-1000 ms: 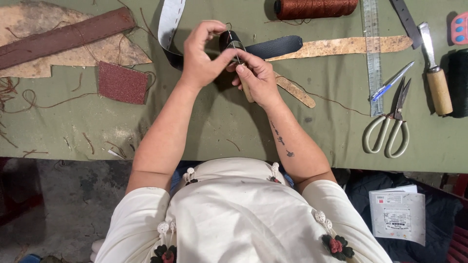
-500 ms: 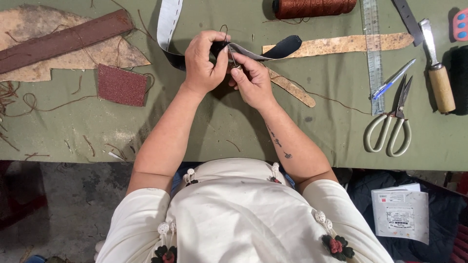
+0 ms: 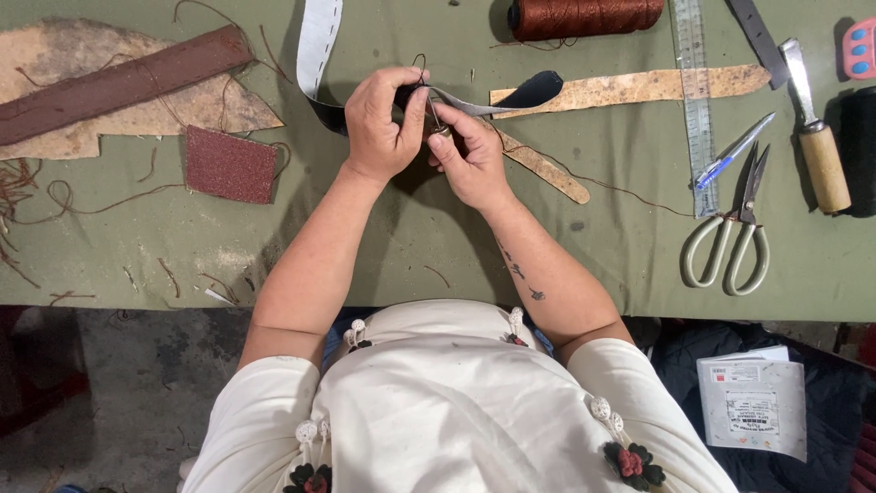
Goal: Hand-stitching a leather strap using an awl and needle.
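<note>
The person's left hand is closed around a long strap, white on one side and dark on the other, and holds it just above the green worktop. The grip of this hand is clamped on the strap, with the thumb pressed against the strip near a small loop of dark thread. The right hand is touching the left one; its grip is pinched together on a small tool with a thin metal point, which looks like an awl or a needle, but this is too small to tell. The dark rounded end of the strap sticks out to the right of the hands and lies over a long cork-coloured strip.

Left of the hands lie a red-brown square of sandpaper and a long brown leather strip. At the top there is a spool of brown thread. To the right lie a metal ruler, a blue pen, scissors with pale handles, and a knife with a wooden handle.
</note>
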